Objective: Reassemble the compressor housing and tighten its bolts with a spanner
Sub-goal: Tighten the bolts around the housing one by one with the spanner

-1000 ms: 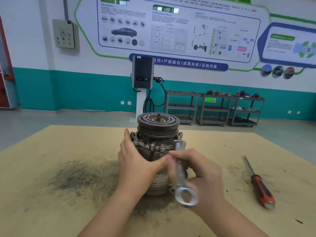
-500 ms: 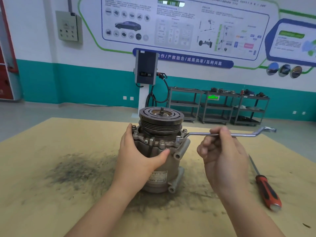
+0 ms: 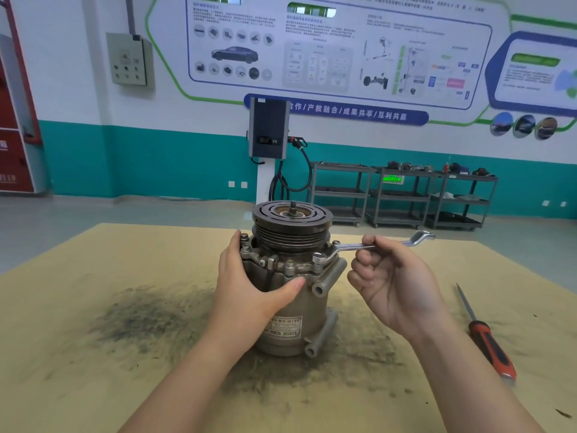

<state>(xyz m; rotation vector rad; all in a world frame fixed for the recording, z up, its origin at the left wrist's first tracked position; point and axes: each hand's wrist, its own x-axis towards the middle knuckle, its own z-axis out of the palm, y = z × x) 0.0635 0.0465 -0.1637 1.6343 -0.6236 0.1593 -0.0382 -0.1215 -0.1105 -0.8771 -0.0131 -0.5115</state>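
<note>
Spanner [image 3: 359, 246] ring now dropped onto bolt [image 3: 318, 256], R hand [image 3: 393, 276] pinching it; L hand [image 3: 249, 282] grips compressor [image 3: 290, 307].

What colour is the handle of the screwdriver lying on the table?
Red with black panels, on the screwdriver lying right of the compressor; head view.

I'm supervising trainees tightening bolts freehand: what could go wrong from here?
The silver ring spanner is only pinched by the right hand, so it may slip off the bolt. The upright grey metal compressor is steadied only by the left hand and could tip or twist.
</note>
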